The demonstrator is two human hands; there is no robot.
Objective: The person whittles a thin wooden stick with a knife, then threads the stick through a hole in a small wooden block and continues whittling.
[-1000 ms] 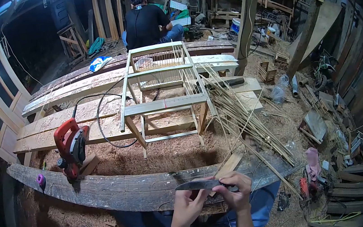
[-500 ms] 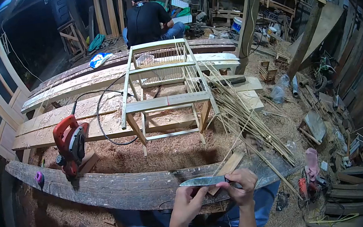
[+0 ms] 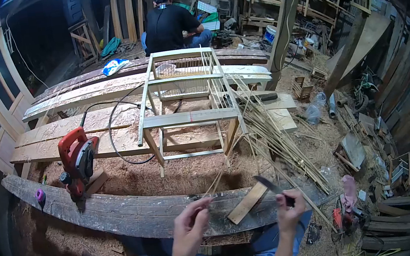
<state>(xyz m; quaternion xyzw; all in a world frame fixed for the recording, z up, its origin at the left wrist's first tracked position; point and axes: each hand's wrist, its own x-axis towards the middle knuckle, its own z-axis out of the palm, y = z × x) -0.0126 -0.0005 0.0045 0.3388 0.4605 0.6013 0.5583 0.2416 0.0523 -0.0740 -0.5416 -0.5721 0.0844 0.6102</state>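
Observation:
My right hand point(image 3: 291, 210) is wrapped round the handle of a knife point(image 3: 269, 184), whose blade points up and to the left. My left hand point(image 3: 191, 232) has its thumb and fingertips pinched together on thin bamboo strips point(image 3: 215, 183) that stick up and to the right. Both hands are above the near edge of a weathered plank point(image 3: 144, 217). A short wood block point(image 3: 247, 203) lies on the plank between them. Beyond the plank stands a wooden frame point(image 3: 191, 117) with thin rods across it. To its right a bundle of bamboo strips point(image 3: 289, 146) lies spread out.
A red power planer point(image 3: 77, 161) and a purple object point(image 3: 40, 196) rest on the plank's left part. Shavings-covered boards point(image 3: 77, 128) lie behind. A person in black point(image 3: 169, 27) sits at the back, turned away. A post point(image 3: 282, 26) rises at the right.
My hands have moved apart. The knife, held level between both hands before, is now in my right hand alone with its blade raised. Thin strips now show at my left hand.

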